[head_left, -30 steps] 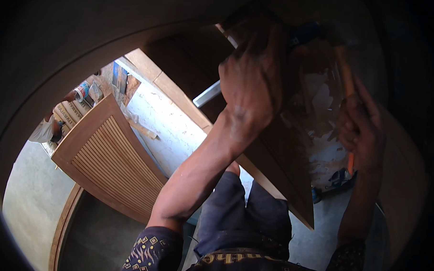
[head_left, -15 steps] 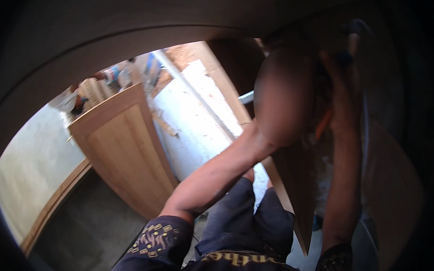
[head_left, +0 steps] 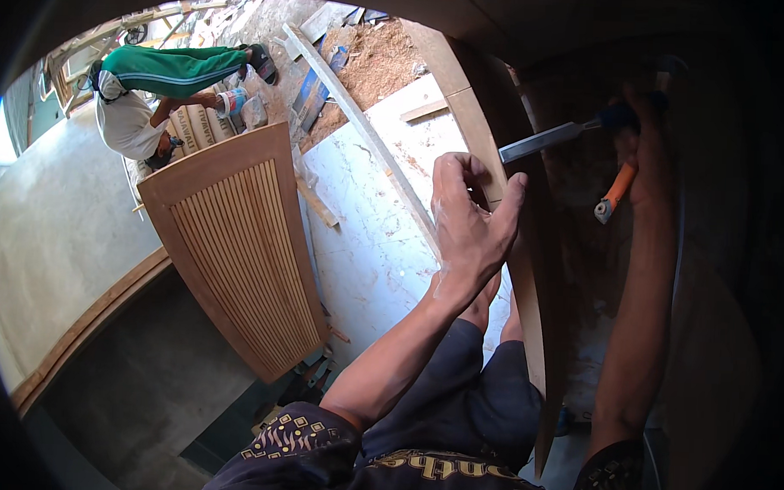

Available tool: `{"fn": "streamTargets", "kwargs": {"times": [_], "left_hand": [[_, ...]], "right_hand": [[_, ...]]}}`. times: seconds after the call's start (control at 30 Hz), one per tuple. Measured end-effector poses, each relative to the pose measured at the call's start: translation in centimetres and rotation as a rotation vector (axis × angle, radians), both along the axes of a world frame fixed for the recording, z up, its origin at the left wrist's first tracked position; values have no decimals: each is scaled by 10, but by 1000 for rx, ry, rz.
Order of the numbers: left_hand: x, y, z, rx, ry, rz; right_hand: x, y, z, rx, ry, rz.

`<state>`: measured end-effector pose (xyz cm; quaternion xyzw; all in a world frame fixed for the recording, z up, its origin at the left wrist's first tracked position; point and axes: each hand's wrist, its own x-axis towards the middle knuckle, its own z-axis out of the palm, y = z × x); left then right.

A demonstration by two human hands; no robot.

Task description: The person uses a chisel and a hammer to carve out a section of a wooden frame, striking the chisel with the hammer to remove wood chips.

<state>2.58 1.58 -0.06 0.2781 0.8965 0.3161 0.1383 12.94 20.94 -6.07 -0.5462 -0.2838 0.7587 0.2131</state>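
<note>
My left hand [head_left: 475,218] is beside the edge of an upright wooden door [head_left: 528,310], its fingers bent and thumb spread apart. Nothing shows between them, and I cannot tell whether the fingertips touch the wood. In the shadow beyond the door edge, my right hand [head_left: 639,154] grips a chisel with a blue handle and a flat metal blade [head_left: 542,142]. The blade points left across the door's edge. Along the same hand lies a hammer with an orange handle [head_left: 618,191]. Its head sits in the dark above the fingers and is hard to make out.
A slatted wooden panel [head_left: 245,248] leans at left beside a wood-trimmed grey wall opening [head_left: 104,321]. Behind it a person in green trousers [head_left: 173,71] bends near stacked sacks [head_left: 193,126]. A long pale bar [head_left: 361,127] crosses the white floor [head_left: 367,218]; wood scraps lie about.
My left hand has come down from in front of the right hand and is apart from it. The chisel and the hammer's orange handle show more fully. The bending person has come into fuller view.
</note>
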Motion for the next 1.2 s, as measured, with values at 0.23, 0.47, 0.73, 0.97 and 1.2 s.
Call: {"fn": "streamTargets", "kwargs": {"times": [0.23,0.47,0.73,0.97,1.2], "left_hand": [[-9,-14,7,24,-151,-91],[-31,-9,14,-106,28,-391],[-69,-70,-2,207,-687,-120],[-94,-108,-31,84,-740,-26],[-107,-125,-41,-40,-440,261]], "right_hand": [[7,1,-35,-42,33,-98],[20,-10,0,46,74,-214],[64,-45,52,135,-50,-524],[73,-79,67,65,-142,-443],[71,-70,70,88,-134,-356]]}}
